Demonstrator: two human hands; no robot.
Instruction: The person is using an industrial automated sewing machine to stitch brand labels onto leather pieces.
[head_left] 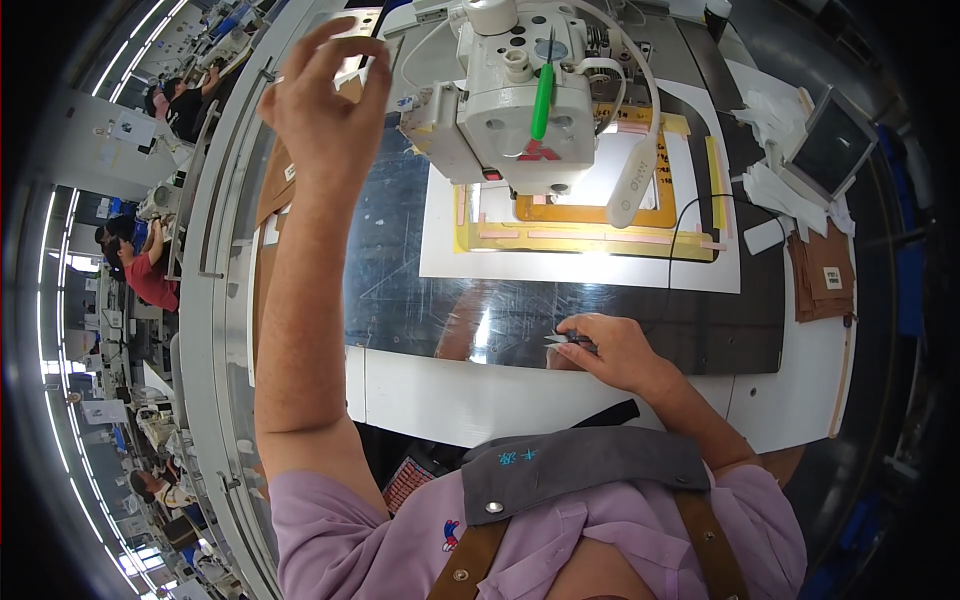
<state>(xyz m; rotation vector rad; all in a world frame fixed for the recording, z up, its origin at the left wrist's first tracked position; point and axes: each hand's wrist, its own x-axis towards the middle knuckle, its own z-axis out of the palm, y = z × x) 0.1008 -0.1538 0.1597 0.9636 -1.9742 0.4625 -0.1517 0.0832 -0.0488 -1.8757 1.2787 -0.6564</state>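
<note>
My left hand (330, 100) is raised to the left of a white sewing machine head (540, 120). Its fingers are curved and spread apart, with nothing visible in them. My right hand (625, 352) rests near the front edge of the dark metal machine bed (400, 300), closed around small thread snips (562, 343) whose points face left. Under the machine head lies a white sheet (440, 262) carrying a yellow-edged template frame (590, 240). An orange inner frame (660, 215) sits within it, partly hidden by the head. A green-handled tool (543, 102) stands on the head.
A white lamp-like arm (632, 185) hangs over the frame's right side. At right are a screen (832, 143), crumpled white material (785, 185) and stacked brown pieces (822, 275). More brown pieces (275, 185) lie at left. Other people work far left, beyond a pale metal rail.
</note>
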